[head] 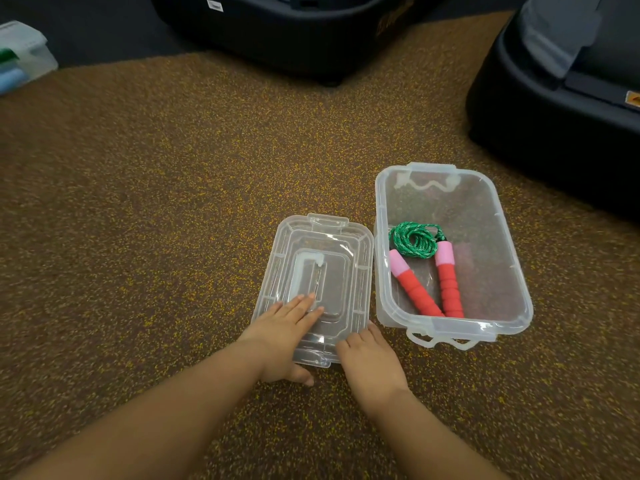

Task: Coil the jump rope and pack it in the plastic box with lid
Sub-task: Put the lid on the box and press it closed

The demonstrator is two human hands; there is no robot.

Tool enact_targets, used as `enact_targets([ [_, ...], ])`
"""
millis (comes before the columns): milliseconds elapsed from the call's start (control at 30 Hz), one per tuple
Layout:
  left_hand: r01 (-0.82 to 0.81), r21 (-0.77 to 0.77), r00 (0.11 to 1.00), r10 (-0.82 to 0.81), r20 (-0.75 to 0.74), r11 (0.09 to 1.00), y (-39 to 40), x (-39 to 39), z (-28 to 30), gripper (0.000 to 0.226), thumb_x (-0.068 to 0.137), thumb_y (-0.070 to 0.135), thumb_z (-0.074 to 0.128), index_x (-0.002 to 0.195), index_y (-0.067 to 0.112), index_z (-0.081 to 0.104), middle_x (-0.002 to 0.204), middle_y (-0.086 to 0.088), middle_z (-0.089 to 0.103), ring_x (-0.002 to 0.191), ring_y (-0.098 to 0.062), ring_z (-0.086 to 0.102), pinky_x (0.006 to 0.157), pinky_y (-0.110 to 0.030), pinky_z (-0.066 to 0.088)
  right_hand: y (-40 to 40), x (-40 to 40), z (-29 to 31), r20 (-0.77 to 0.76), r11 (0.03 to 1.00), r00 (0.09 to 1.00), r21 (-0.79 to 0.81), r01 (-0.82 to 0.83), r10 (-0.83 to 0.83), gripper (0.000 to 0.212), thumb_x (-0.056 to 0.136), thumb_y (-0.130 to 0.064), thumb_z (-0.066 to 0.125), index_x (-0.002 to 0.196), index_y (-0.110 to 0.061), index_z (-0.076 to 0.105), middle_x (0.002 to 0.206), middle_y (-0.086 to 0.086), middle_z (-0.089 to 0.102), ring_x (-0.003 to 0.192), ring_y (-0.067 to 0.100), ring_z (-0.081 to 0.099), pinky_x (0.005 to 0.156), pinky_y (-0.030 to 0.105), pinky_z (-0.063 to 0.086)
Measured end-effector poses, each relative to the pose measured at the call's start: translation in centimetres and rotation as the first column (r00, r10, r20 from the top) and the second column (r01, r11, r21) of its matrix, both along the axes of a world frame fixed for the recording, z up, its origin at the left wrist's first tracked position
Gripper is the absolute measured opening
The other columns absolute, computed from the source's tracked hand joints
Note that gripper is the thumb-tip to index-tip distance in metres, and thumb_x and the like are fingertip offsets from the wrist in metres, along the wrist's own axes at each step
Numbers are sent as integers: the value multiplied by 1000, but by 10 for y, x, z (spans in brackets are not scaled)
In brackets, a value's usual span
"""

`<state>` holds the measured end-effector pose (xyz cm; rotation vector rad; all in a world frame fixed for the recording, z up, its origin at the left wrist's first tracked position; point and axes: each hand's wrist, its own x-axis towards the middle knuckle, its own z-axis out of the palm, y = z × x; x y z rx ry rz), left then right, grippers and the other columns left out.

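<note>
The clear plastic box (381, 271) stands open on the speckled brown floor at centre right. Inside it lies the jump rope (415, 239): a green cord coiled into a bundle, with two red and pink handles pointing toward me. The clear lid (332, 247) lies flat on the floor just left of the box. My left hand (284, 327) grips the lid's near left corner, fingers spread on top and thumb under the edge. My right hand (370, 358) rests at the lid's near right corner, fingers touching its edge.
Two large dark machine bases stand at the back centre (294, 32) and at the right (561, 109). A clear storage bin (24, 53) with blue and green contents sits at the far left.
</note>
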<state>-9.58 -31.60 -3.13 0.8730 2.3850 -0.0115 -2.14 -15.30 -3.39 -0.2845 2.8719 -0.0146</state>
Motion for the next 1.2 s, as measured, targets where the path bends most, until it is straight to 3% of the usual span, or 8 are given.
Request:
enact_targets([
  [133,-8,8,999,8,-47,1000,-6,-11,26,120,68,64,69,152,26,-8,161,4,-14,148,-14,-9,118,-31,-8,-5,1,19,-105,991,994,-135,10,-24,37,43,-16,88,73,-21,66,66,-4,63,68,18,65,91,37,54],
  [267,-38,64,989,46,-140,997,-11,-32,72,83,82,48,62,151,31,17,160,8,17,146,-11,21,120,-30,14,-13,-13,55,-251,950,964,-313,5,-88,20,65,-23,80,77,-26,64,72,-7,62,74,15,61,91,31,49],
  [400,-74,193,953,126,-276,978,-8,-48,126,45,91,34,51,134,44,47,136,14,57,121,-11,56,93,-25,43,-13,-43,104,-322,875,929,-484,4,-182,13,85,-22,60,96,-17,66,90,3,65,90,26,60,80,33,49],
  [567,-169,261,872,268,-409,950,-5,-65,188,37,88,24,55,123,36,61,98,9,72,86,-18,67,67,-27,49,-2,-71,157,-250,642,918,-767,7,-308,37,86,-20,63,123,-19,60,122,0,61,117,16,52,103,27,37],
  [733,-276,596,843,489,-227,754,-8,-68,260,21,79,14,68,93,29,71,68,4,69,57,-14,62,56,-30,49,54,-71,174,-69,405,831,-893,194,-551,78,84,-23,68,147,-36,23,154,-15,26,140,-2,21,116,24,18],
  [833,-297,733,882,469,-34,612,3,-58,282,16,78,16,74,87,29,72,73,-2,73,59,-14,66,60,-32,55,91,-61,175,83,204,771,-941,269,-632,86,84,-19,69,148,-39,15,153,-17,25,136,-3,32,115,37,29],
  [933,-379,801,909,347,229,464,25,-48,289,19,74,15,77,92,19,75,86,2,77,73,-10,70,73,-26,57,122,-42,184,189,87,780,-951,297,-596,85,87,-13,64,149,-38,13,138,-33,30,116,-21,41,105,24,35],
  [1200,-414,767,905,130,405,491,65,-70,278,29,77,-2,70,105,6,67,99,-9,75,93,-21,72,79,-25,58,181,22,179,242,-48,669,-955,294,-703,37,78,-21,66,114,-29,62,115,-2,68,107,14,65,87,32,56],
])
